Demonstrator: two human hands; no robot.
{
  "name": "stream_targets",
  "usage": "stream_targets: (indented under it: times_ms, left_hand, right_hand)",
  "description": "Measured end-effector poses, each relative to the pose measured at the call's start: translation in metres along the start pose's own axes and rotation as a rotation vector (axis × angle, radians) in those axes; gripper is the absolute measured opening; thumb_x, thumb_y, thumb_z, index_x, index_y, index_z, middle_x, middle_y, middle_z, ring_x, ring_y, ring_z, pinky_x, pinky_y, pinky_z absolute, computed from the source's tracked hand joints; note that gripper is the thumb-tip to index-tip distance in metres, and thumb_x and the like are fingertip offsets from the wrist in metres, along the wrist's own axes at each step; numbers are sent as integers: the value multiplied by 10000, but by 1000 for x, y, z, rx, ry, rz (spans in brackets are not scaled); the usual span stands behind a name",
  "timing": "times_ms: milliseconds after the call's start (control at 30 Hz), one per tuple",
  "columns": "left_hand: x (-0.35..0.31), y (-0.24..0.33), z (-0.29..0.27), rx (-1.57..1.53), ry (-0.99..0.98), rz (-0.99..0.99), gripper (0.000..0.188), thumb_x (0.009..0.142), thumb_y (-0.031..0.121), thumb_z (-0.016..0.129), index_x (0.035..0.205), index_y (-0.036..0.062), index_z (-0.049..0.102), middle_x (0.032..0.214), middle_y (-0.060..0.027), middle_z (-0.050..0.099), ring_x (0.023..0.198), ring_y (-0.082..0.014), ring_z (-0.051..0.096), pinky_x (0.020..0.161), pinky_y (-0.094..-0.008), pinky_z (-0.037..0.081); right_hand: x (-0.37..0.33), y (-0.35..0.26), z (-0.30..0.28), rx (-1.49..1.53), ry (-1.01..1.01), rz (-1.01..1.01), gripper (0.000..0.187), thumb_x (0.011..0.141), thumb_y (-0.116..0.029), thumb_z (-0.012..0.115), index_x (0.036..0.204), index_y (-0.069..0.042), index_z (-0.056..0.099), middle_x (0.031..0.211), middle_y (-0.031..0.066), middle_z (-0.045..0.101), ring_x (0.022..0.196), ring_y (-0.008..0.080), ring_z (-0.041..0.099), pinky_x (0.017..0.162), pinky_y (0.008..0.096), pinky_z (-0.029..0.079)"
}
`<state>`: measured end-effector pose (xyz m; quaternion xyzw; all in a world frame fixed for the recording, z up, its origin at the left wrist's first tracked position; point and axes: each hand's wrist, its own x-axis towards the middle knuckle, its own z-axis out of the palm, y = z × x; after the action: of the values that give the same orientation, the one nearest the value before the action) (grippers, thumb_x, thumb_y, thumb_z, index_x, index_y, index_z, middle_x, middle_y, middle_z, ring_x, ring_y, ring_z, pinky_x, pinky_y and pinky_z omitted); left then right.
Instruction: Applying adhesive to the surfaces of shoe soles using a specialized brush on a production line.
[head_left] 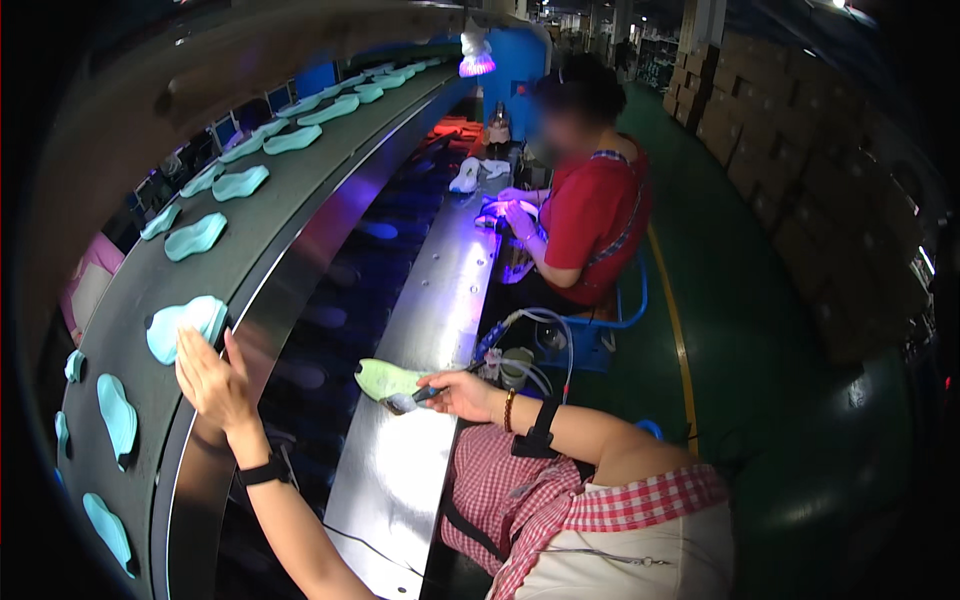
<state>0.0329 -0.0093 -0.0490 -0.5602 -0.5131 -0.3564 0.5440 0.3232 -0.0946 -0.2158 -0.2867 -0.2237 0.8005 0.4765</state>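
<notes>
My left hand (215, 383) reaches over the conveyor belt, fingers stretched out flat and close together. Its fingertips overlap the near edge of a turquoise shoe sole (200, 318); whether they press on it I cannot tell. In my right hand (465, 395) is a dark-handled brush (428, 393), closed in the fingers. The brush's greyish head lies at the lower edge of a pale green shoe sole (385, 374), which sits over the metal bench (385, 470). A dark band circles each of my arms.
Several turquoise soles lie along the curving conveyor belt (270, 200). Ahead, a person in red (605, 210) works at the same bench under a purple lamp (477, 60). A cup (517, 366) and hoses stand near my right hand. Stacked cartons (760, 110) line the right.
</notes>
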Motion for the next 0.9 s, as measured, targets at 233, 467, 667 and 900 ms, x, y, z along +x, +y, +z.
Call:
stream_targets:
  times_ms: [233,467,667,900]
  left_hand:
    - [1,9,-1,87,-127,-16,445,859,318,471,1151,-18,475,1156,-128,523,1051,-222,509,906,-320,364]
    - [-8,-8,5,85,-108,-103,430,889,335,412,1145,0,491,1136,-147,529,1011,-285,511,897,-350,367]
    - [-6,-10,-11,-352,-148,-468,334,910,233,395,1063,-31,528,1107,-156,534,975,-273,518,878,-343,376]
    - [-15,40,-100,-1466,41,-1600,343,777,142,513,1075,-26,490,1038,-140,545,913,-229,544,780,-351,445]
  right_hand:
    - [25,-12,-19,20,0,90,210,816,-131,504,997,-40,560,925,41,571,814,148,545,737,267,431]
    - [46,-10,-41,55,-44,227,225,817,-140,511,1016,-49,565,943,27,562,813,124,537,717,256,437]
    - [39,-11,-53,164,-82,251,237,802,-160,532,1016,-67,567,969,34,552,805,120,543,727,252,432]
    - [46,-10,-65,233,-189,215,221,814,-67,537,1031,-31,558,959,55,589,835,121,559,778,239,448]
